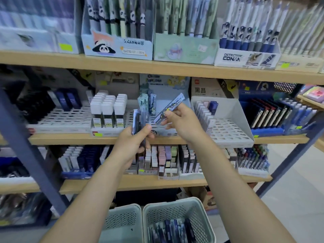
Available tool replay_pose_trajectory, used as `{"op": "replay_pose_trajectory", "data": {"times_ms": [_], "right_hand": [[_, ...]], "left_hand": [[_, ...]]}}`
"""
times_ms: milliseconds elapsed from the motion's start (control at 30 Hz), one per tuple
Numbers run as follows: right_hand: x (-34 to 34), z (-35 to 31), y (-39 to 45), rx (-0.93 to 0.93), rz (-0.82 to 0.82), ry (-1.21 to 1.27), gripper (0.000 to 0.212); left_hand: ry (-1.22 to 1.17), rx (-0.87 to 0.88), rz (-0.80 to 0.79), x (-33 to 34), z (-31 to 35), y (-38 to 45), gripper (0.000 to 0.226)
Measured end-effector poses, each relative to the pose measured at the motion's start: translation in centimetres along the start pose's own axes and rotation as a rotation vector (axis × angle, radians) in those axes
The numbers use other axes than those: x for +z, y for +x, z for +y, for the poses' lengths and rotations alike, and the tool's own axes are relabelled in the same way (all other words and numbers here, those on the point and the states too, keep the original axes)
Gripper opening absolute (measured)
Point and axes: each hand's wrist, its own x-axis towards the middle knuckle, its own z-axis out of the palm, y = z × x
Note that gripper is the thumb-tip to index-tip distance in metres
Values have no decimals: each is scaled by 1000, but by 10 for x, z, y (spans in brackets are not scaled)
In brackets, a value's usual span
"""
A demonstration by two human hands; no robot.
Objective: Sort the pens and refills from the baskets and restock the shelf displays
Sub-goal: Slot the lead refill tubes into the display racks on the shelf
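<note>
**Both arms raised and reaching forward, both hands gripping**

Reaching up and away from the bottom of the view on bare forearms, converging toward the middle. Left hand [133,142] sitting lower and nearer, back of the hand facing the camera, fingers curling round a small stack of refill packs [139,120] held upright, thumb pressing along the right side. Right hand [182,121] sitting slightly higher and farther, just right of the left, pinching a single refill pack [171,109] between thumb and fingers, tilting it up to the right. Hands near each other, not touching.
</note>
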Motion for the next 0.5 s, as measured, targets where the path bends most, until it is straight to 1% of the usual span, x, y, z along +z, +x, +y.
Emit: {"op": "replay_pose_trajectory", "data": {"times_ms": [67, 133, 167, 267, 367, 500], "right_hand": [[7, 1, 17, 18, 44, -34, 3], [11, 6, 32, 36, 71, -107, 11], [13, 10, 39, 38, 79, -144, 16], [16, 20, 55, 23, 91, -216, 25], [19, 28, 65, 19, 80, -216, 25], [19, 30, 73, -10, 35, -315, 26]], "left_hand": [[-13, -26, 19, -13, -2, 4, 23], [-47, -41, 15, -21, -4, 7, 42], [-67, -40, 8, -23, -5, 8, 46], [-92, -18, -26, -24, -6, 11, 35], [-94, -2, -20, -18, -8, 16, 22], [-115, -1, 21, -11, -13, 20, 14]]}}
